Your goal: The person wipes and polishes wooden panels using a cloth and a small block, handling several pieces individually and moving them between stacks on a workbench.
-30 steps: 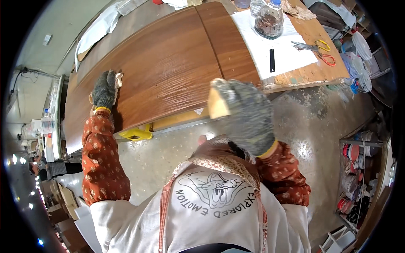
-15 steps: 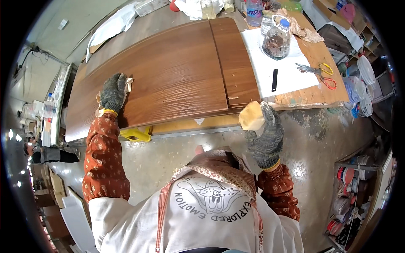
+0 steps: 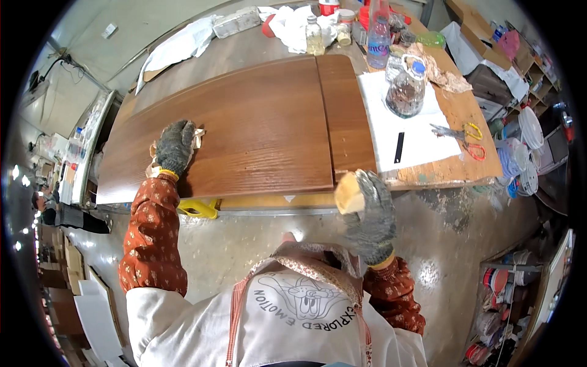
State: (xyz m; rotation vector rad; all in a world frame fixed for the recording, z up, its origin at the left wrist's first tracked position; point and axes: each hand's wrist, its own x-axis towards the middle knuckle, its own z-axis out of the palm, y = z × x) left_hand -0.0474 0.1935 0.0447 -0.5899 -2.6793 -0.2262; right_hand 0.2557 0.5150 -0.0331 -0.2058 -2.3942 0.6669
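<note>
A brown wood-grain panel point(image 3: 244, 131) lies on the workbench in front of me, glossy, with a groove near its right end. On its left part rests my left hand point(image 3: 174, 148) in a grey knitted glove, closed over a crumpled pale cloth point(image 3: 198, 138) that sticks out on both sides. My right hand point(image 3: 374, 214), gloved alike, is off the bench's front edge near the panel's right corner. It grips a yellowish sponge-like block point(image 3: 350, 192) between thumb and fingers; the block's exact kind is unclear.
Right of the panel, a white sheet point(image 3: 382, 98) carries a clear jug with a blue cap point(image 3: 405, 95) and a black strip point(image 3: 399, 147). Scissors point(image 3: 458, 133) lie across its edge. Bottles, including a plastic bottle point(image 3: 378, 49), and rags stand behind. Below the front edge is something yellow point(image 3: 199, 208).
The view has tilted, so the bench sits lower in the picture. My right hand has shifted left with the block. My left hand stays on the cloth and panel.
</note>
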